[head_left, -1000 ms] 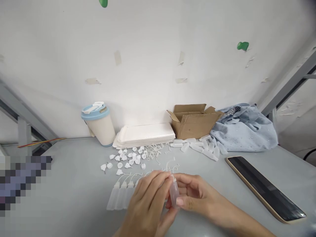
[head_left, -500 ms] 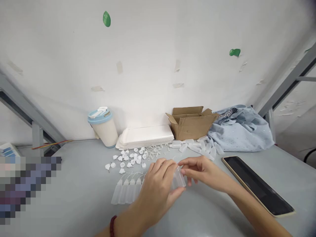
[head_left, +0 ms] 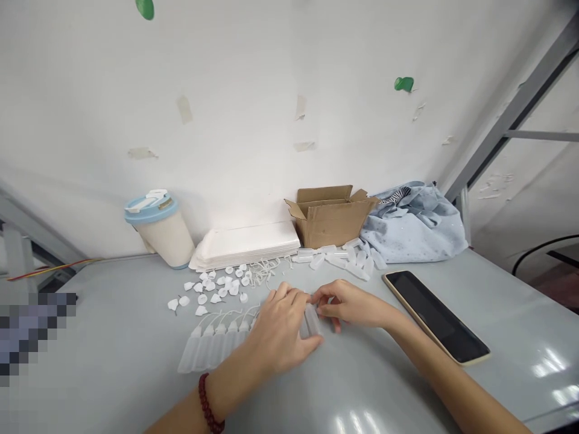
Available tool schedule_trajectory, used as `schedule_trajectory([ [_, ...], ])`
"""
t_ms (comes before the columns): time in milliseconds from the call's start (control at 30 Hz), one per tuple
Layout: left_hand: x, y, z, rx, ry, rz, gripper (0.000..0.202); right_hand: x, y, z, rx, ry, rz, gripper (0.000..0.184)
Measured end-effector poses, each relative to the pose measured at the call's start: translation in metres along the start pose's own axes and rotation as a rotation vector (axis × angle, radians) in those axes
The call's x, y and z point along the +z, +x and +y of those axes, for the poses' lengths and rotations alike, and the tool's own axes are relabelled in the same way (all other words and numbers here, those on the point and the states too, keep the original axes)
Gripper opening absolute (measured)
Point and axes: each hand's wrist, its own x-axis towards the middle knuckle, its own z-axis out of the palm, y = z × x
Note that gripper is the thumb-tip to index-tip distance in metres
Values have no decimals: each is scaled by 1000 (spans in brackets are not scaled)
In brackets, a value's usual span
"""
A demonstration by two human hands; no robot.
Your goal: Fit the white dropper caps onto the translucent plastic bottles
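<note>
Side by side on the grey table lies a row of translucent plastic tubes, with white caps and thin cords at their upper ends. My left hand spans the row's right end, fingers at the top and thumb at the bottom, partly hiding it. A translucent tube shows between my hands. My right hand has bent fingers pinched at this tube's upper right side; the exact fingertip contact is partly hidden. Loose white caps and a heap of white cords lie beyond my left hand.
More loose tubes lie before an open cardboard box. A stack of white envelopes and a lidded cup stand by the wall. Right are a pale blue cloth bag and a phone.
The view has shifted to the right, so everything sits farther left. Both hands stay at the row's right end; the tube between them now lies closer against the row.
</note>
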Motion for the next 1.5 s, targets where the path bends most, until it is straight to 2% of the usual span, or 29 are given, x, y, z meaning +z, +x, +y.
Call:
schedule_trajectory([
  [100,3,-2,-1,-7,-5,-9,31,1,0,-1,-9,-29,44,23],
  [567,3,-6,-3,26,11,-9,31,6,-1,-4,8,19,4,23],
  [1000,-1,-5,0,27,25,-72,28,5,0,-6,5,35,-39,24],
  [1267,-3,-8,2,56,46,-95,36,4,2,-3,25,46,2,22],
  [1367,-5,-9,1,71,51,-83,39,5,6,-1,-20,39,119,19],
  [1433,-9,-9,-4,57,36,-70,42,4,12,4,-85,-24,313,17],
  [1500,-14,-9,-15,13,31,-42,37,2,20,13,-172,-177,555,19],
])
